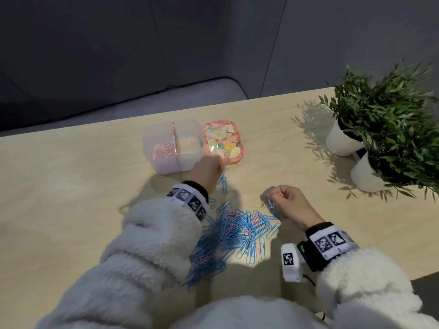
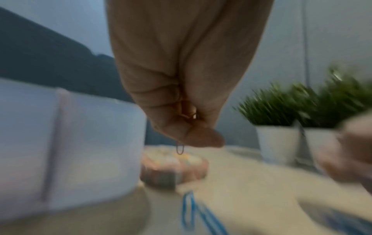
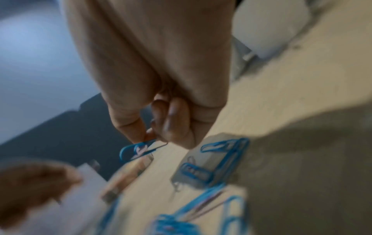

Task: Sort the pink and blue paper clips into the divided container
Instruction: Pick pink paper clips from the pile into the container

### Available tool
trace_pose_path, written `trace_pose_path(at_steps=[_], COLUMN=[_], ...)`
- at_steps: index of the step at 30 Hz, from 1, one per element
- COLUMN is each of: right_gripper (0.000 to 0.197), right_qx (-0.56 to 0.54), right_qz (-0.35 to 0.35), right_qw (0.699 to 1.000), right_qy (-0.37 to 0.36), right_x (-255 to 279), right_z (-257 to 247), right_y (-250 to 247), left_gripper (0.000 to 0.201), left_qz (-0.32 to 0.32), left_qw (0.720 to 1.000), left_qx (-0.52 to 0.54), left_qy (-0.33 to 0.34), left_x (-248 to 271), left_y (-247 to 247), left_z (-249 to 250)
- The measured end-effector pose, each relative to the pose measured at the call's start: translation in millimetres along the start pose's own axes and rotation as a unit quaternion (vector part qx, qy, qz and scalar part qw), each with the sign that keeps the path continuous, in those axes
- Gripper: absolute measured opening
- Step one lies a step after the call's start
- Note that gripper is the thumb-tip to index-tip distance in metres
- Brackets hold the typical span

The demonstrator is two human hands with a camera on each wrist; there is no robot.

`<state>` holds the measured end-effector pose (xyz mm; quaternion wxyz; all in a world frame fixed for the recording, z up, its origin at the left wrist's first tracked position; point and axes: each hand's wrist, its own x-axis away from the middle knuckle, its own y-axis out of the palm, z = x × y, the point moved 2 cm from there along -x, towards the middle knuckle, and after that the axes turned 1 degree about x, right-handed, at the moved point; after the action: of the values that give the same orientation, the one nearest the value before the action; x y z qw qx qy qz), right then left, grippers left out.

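A heap of blue and pink paper clips [image 1: 240, 229] lies on the table between my arms. Behind it stands a translucent divided container [image 1: 152, 141] with pink clips [image 1: 164, 149] in its left compartment; the right compartment looks empty. My left hand [image 1: 209, 170] hovers by the container's front right corner, fingers curled, pinching blue clips [image 1: 223, 182] that dangle below it; one clip [image 2: 179, 148] hangs from the fingertips. My right hand [image 1: 288, 201] is raised right of the heap, pinching blue clips [image 3: 138, 150] and a pink clip [image 1: 280, 193].
A floral-patterned lid [image 1: 223, 141] lies flat right of the container. Two potted green plants in white pots [image 1: 339, 141] [image 1: 367, 174] stand at the table's right. The table's far edge runs behind the container, with a grey seat beyond it.
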<state>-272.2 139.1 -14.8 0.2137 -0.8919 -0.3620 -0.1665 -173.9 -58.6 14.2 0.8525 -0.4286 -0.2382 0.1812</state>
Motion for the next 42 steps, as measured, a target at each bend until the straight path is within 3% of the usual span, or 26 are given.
trace_pose_path(at_steps=[2, 4, 7, 11, 17, 21, 23, 26, 28, 29, 31, 33, 39, 42], right_gripper=[0.032, 0.032, 0.032, 0.03, 0.03, 0.031, 0.03, 0.029, 0.029, 0.028, 0.028, 0.028, 0.027, 0.028], right_qx=[0.07, 0.078, 0.075, 0.08, 0.086, 0.074, 0.069, 0.03, -0.009, -0.022, -0.037, -0.057, -0.082, -0.058], right_qz=[0.021, 0.017, 0.006, -0.015, 0.002, 0.006, -0.004, -0.049, -0.072, -0.078, -0.085, -0.08, -0.054, -0.091], right_qw=[0.996, 0.995, 0.995, 0.995, 0.994, 0.995, 0.993, 0.993, 0.992, 0.992, 0.992, 0.993, 0.994, 0.992], right_qy=[-0.049, -0.058, -0.06, -0.06, -0.063, -0.072, -0.091, -0.108, -0.105, -0.1, -0.085, -0.066, -0.047, -0.062], right_x=[0, 0, 1, 3, 0, 4, 8, 16, 20, 22, 23, 23, 13, 6], right_z=[1, 4, 7, 7, 13, 10, 4, -11, -21, -26, -32, -37, -47, -69], right_y=[3, 9, 17, 23, 20, 22, 26, 39, 48, 51, 57, 59, 63, 73], left_gripper=[0.017, 0.017, 0.022, 0.022, 0.033, 0.032, 0.026, 0.029, 0.043, 0.043, 0.033, 0.02, 0.012, 0.009], left_qz=[0.096, 0.149, 0.185, 0.177, 0.176, 0.257, 0.215, -0.03, -0.147, -0.17, -0.165, -0.136, -0.082, -0.019], left_qw=[0.993, 0.985, 0.974, 0.969, 0.968, 0.959, 0.971, 0.987, 0.957, 0.936, 0.91, 0.906, 0.928, 0.953], left_qx=[0.067, 0.074, 0.065, 0.028, 0.084, 0.104, 0.107, 0.144, 0.243, 0.298, 0.373, 0.396, 0.36, 0.302], left_qy=[-0.015, -0.055, -0.114, -0.171, -0.157, -0.059, 0.018, 0.063, 0.068, 0.075, 0.08, 0.062, 0.044, 0.019], left_x=[4, 4, -2, -5, -4, 18, 36, 54, 58, 59, 61, 63, 72, 76], left_y=[-31, -62, -92, -94, -91, -87, -62, -9, 18, 27, 37, 41, 28, 17], left_z=[-11, -28, -54, -76, -87, -69, -44, -16, -7, -3, 3, 2, -18, -47])
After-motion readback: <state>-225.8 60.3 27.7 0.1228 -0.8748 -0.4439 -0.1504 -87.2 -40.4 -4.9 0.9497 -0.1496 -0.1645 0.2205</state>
